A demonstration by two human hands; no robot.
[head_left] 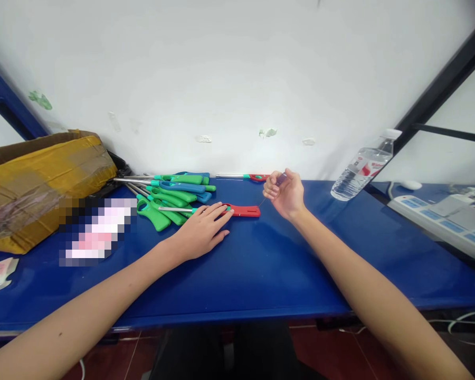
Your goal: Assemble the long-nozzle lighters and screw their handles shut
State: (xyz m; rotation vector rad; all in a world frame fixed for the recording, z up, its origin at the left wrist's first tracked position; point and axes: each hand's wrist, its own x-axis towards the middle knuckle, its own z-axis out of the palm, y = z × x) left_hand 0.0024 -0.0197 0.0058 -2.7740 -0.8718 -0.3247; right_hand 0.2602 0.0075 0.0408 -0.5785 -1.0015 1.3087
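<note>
- I see the left hand (203, 228) on the red lighter (247, 211), fingers slightly spread;
- at its two o'clock, the right hand (288, 194) curls fingers around a slim tool (281, 179)

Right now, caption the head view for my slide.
Left hand rests on a red lighter; right hand holds a thin-shafted tool.
</note>
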